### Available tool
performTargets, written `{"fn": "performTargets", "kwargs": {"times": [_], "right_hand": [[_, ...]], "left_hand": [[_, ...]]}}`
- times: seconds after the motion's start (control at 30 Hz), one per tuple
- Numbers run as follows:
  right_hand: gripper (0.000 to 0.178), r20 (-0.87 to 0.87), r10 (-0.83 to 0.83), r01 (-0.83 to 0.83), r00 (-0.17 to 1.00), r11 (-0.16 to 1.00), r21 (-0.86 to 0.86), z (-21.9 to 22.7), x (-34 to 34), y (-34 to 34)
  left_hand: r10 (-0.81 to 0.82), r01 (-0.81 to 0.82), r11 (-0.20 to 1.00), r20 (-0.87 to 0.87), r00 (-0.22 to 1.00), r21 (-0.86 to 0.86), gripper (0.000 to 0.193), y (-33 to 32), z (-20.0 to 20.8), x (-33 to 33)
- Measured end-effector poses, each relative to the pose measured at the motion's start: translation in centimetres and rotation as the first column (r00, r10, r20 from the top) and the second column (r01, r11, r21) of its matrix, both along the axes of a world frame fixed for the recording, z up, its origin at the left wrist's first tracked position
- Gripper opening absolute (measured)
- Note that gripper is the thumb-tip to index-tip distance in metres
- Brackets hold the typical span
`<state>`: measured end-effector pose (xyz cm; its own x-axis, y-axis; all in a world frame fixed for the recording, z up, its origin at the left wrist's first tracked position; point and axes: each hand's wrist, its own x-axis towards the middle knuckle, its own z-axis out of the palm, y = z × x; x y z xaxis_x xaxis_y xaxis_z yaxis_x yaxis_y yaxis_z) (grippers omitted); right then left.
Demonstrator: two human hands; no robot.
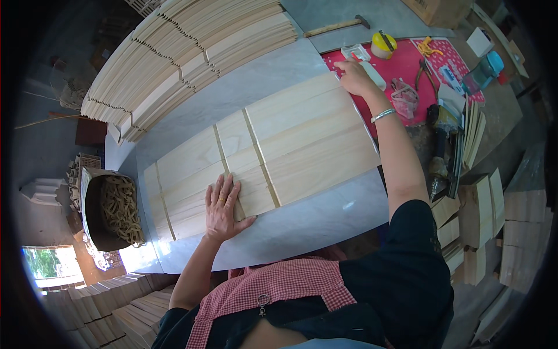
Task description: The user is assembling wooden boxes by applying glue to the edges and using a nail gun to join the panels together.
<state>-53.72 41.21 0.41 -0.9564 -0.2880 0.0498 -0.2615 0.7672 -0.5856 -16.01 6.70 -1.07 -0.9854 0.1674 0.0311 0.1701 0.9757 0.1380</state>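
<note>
A panel of pale wooden boards (314,128) lies on the grey, marble-patterned tabletop, with narrow strips or gaps running across it. My left hand (224,209) rests flat on its near edge, fingers spread, a ring on one finger. At the far right corner of the panel is my right hand (353,77), a silver bangle on its wrist. Its fingers are bent together at the corner; whatever is between them is too small to make out. Just beside that hand, a pale bottle (374,76) lies partly hidden on the red mat (415,87).
Tall stacks of thin boards (215,46) fill the back left. A hammer (337,27) lies at the back. Around the mat are a yellow-and-clear tub (383,45), pliers (427,74) and a nail gun (440,151). A box of tan bands (119,206) stands left.
</note>
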Motion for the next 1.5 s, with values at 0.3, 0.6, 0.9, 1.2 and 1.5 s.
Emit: {"fn": "performTargets", "kwargs": {"times": [0.3,0.6,0.9,1.2,1.5], "right_hand": [[0.041,0.069,0.088,-0.101,0.994,0.971,0.215,-1.2,1.5,0.8],[0.037,-0.083,0.152,-0.111,0.985,0.922,0.371,0.1,11.3,4.6],[0.022,-0.393,-0.261,0.420,0.881,0.814,0.401,-0.4,9.4,13.2],[0.018,-0.347,-0.074,0.309,0.935,0.649,0.696,0.2,5.9,14.6],[0.059,-0.346,-0.268,0.356,0.899,0.908,0.222,1.0,2.6,10.3]], "left_hand": [[-0.002,0.002,1.000,-0.002,1.000,-0.010,0.097,0.0,0.1,0.0],[-0.017,0.016,1.000,-0.031,0.999,-0.020,0.098,-0.1,-0.4,0.0],[-0.007,0.006,0.999,-0.027,1.000,-0.038,0.098,0.5,0.5,-0.2],[-0.013,0.012,0.999,-0.021,1.000,-0.038,0.098,0.3,0.0,-0.1],[-0.011,0.010,0.999,-0.014,1.000,-0.035,0.096,0.5,0.0,-0.1]]}}
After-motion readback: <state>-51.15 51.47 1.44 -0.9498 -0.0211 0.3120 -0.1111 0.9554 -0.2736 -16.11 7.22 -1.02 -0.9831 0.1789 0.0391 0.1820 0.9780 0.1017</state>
